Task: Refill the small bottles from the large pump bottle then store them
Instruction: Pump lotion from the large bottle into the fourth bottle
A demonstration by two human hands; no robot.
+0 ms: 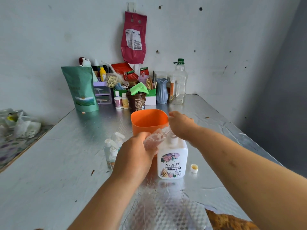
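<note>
Foil-covered table [66, 163]: at left small capped bottles [114, 146] stand in a cluster, and our left hand [134, 156] grips an uncapped clear bottle [155, 138] tilted at the white pump bottle [172, 160]. Our right hand [181, 125] lies over the pump head, but we cannot tell its grasp; a loose cap [194, 168] lies to the right. We judge filling is underway, with capping and storing still left.

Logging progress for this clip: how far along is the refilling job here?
Done: the cap is off and lies on the table. In hand: the left hand holds a small clear bottle tilted at the pump bottle, the right hand on its pump. Left: the other small bottles stand outside the orange container; fill unclear.
</note>
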